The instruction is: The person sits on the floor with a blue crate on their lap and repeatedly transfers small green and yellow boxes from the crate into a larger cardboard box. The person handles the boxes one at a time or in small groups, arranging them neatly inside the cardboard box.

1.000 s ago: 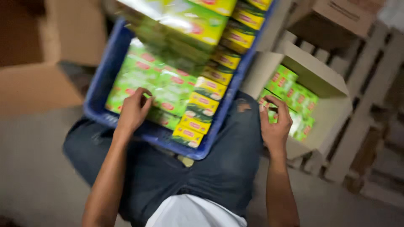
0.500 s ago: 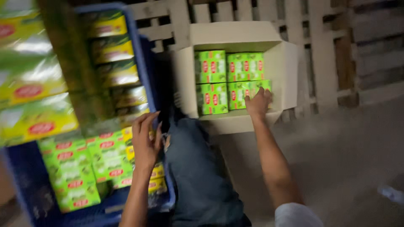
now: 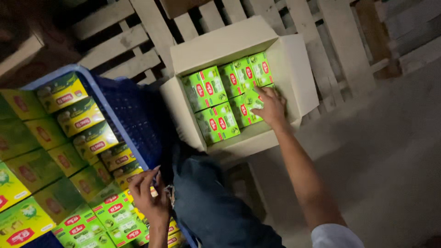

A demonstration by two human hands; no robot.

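My right hand (image 3: 272, 108) reaches into an open cardboard carton (image 3: 220, 43) and grips a small green box (image 3: 251, 102) at the carton's near right corner. Several more green boxes (image 3: 206, 89) lie flat in the carton in neat rows. My left hand (image 3: 149, 193) hovers with curled fingers over green boxes (image 3: 115, 216) in a blue plastic crate (image 3: 133, 119) and holds nothing. Rows of yellow-green boxes (image 3: 85, 117) fill the crate's left side. My leg in jeans (image 3: 211, 202) lies between crate and carton.
Pale wooden pallets (image 3: 321, 27) lean behind the carton. A grey concrete floor (image 3: 381, 151) spreads to the right. A second, dark carton edge (image 3: 23, 50) shows at the upper left.
The view swung from the crate towards the carton. My right hand carried a green box into the carton and now sets it in the near right corner. My left hand stayed at the crate.
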